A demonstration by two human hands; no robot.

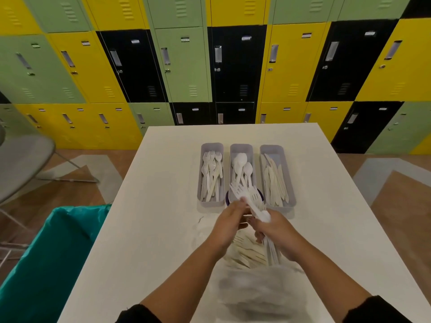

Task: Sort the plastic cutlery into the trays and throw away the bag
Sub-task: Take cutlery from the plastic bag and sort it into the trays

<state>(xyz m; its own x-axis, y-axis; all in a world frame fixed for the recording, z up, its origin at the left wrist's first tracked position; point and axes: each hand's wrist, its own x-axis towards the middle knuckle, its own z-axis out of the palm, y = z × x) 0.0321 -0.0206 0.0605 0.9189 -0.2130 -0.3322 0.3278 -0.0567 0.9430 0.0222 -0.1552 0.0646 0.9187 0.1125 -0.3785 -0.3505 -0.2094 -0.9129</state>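
The person is standing over a white surface (163,183) with three grey trays side by side: the fork tray (211,174), then the spoon tray (242,173), and beyond that the knife tray (277,176). Both hands are meeting just short of the near end of the spoon tray. The right hand (278,231) is clutching a small bunch of white forks (248,199), the handles running down through the palm and the tines fanning up and away over the spoon tray's near end. The left hand (229,223) is closing its fingers around that same bunch from the fork-tray side, seemingly pulling pieces out. The bunch's long axis is lying roughly along the trays' length, tilted toward the fork tray, so the drop looks like a short carry across from the spoon tray, and the left hand is the nearer one for it. On the near side of the spoon tray, under the forearms, more unsorted cutlery (247,252) is lying in the clear bag (256,292). A teal-lined bin (46,252) is waiting beside the surface, well apart from the fork tray.
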